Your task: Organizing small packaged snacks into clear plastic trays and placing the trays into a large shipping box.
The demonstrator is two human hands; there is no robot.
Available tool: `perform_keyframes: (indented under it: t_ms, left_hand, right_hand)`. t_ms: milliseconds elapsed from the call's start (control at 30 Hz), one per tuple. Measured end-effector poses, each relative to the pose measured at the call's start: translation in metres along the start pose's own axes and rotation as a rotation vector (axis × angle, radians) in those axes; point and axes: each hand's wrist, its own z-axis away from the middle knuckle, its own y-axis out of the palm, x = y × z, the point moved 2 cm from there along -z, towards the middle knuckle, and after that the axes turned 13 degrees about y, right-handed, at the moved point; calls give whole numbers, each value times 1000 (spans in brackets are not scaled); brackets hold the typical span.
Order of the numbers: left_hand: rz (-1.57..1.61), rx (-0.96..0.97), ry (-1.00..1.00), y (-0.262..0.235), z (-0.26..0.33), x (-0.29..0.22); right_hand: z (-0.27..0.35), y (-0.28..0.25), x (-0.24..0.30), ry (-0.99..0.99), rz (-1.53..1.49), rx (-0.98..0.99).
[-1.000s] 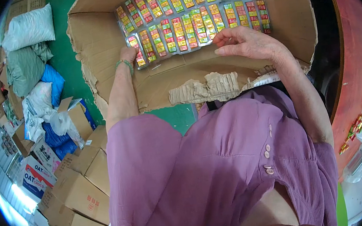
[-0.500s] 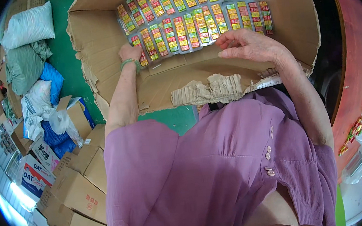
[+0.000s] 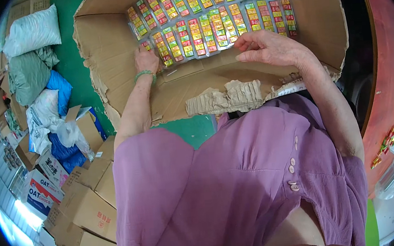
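Note:
A large brown cardboard box [image 3: 104,46] stands open in front of me, its near edge torn and crumpled. Inside lie clear plastic trays [image 3: 208,35] packed with red, yellow and green wrapped pieces that look like candies, in two rows. My left hand [image 3: 147,61], with a green bracelet on its wrist, is down at the left end of the nearer row. It covers most of the endmost tray, and its curled fingers are largely hidden. Over the nearer row's right half hovers my right hand [image 3: 269,48], loosely bent, with thumb and fingers apart and nothing in it.
On the left are a white sack [image 3: 34,32], a dark green sack [image 3: 29,77] and blue bags [image 3: 58,89] on the green floor. Closed cartons [image 3: 79,210] are stacked nearer. A red table [image 3: 384,52] at the right holds loose colourful pieces [image 3: 390,140] beside clear plastic.
My left hand has shifted slightly right, from beside the endmost tray to over it, hiding most of its pieces. My right hand has barely moved.

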Motion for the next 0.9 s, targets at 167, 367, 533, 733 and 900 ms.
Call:
perform_keyframes:
  t_ms: [167,367,533,733,900]
  left_hand:
    - [125,-29,-26,-9,-2,-32]
    - [65,-136,152,17,2,-37]
    - [51,-93,139,23,3,-41]
    - [86,-160,111,30,4,-36]
    - [93,-164,38,25,1,-45]
  right_hand:
    - [0,0,-2,11,21,-8]
    - [3,-3,0,-27,70,-23]
    - [4,-3,-2,-17,92,-43]
    - [4,-3,-4,-33,119,-43]
    - [6,-5,-2,-24,174,-62]
